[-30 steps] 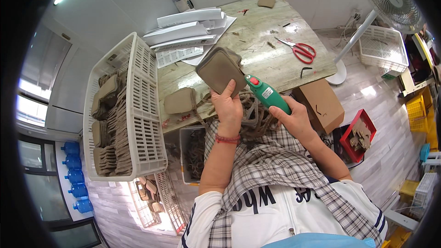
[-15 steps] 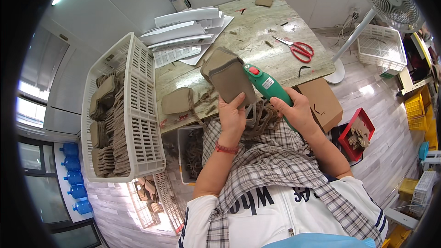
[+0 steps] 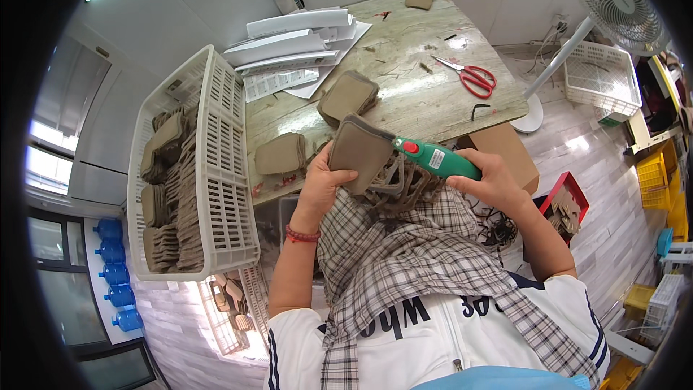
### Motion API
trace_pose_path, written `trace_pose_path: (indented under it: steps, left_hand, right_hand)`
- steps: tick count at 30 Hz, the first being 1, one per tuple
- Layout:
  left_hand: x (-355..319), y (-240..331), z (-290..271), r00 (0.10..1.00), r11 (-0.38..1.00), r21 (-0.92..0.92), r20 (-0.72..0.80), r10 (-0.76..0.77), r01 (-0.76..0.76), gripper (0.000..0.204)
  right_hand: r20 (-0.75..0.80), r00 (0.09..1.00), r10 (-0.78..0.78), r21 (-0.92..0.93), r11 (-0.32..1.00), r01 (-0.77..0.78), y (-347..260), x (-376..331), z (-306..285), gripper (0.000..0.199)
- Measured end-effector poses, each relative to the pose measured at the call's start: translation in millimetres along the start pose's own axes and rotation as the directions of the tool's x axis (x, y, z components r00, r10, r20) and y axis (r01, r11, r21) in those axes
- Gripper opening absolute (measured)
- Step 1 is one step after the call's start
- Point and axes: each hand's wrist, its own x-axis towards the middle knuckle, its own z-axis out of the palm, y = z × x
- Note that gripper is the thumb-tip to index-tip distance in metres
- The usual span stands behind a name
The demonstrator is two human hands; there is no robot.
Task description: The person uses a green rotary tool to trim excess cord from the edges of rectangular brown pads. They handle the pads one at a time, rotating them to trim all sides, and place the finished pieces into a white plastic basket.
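Between the thumb and fingers of my left hand [image 3: 317, 182] is a brown, flat rectangular pad with rounded corners [image 3: 364, 150]. My right hand [image 3: 492, 179] is closed around a green handheld power tool with a red button [image 3: 440, 159]. The tool's head meets the pad's upper right edge; its tip is too small to make out. Just beyond the held pad, a small stack of similar pads [image 3: 348, 95] rests on the table. Another brown pad [image 3: 280, 153] lies near the table's front edge. Loose brown trimmed strips [image 3: 404, 186] are heaped on my checked apron [image 3: 426, 238].
To the left stands a white plastic crate [image 3: 232, 166] packed with brown pads. The table [image 3: 404, 43] bears papers [image 3: 299, 47], red-handled scissors [image 3: 476, 81] and a hex key [image 3: 479, 109]. A cardboard box [image 3: 505, 148], red tray [image 3: 565, 206] and standing fan [image 3: 613, 3] are to the right.
The held pad has come down toward me and away from the stack, with my left hand shifting left. The tool has swung from a steep slant to nearly level, its head still at the pad's edge.
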Motion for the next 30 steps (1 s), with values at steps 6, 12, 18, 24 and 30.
trace_pose_path:
  steps: [6,12,18,24,30]
  left_hand:
    - [-4,-5,-2,0.997,0.996,0.037,0.011,-0.078,0.077,0.065]
    - [-6,-14,6,0.992,0.989,0.081,0.022,-0.126,0.124,0.065]
    - [-7,-18,0,0.980,0.974,0.130,0.045,-0.193,0.186,0.061]
    - [-6,11,-20,0.951,0.893,0.379,0.089,-0.296,0.243,0.046]
    - [-6,14,-39,0.990,0.959,0.265,-0.121,-0.072,0.103,0.020]
  right_hand:
    - [0.004,1.000,0.022,-0.008,1.000,-0.022,-5,-1,11,0.043]
    - [-0.019,0.999,0.036,0.047,0.998,-0.035,-6,4,25,0.042]
    - [0.052,0.990,0.131,0.142,0.980,-0.137,-9,11,25,0.041]
    - [0.194,0.951,0.242,0.215,0.935,-0.282,1,13,16,0.039]
    - [0.259,0.929,0.263,0.281,0.900,-0.333,5,10,16,0.038]
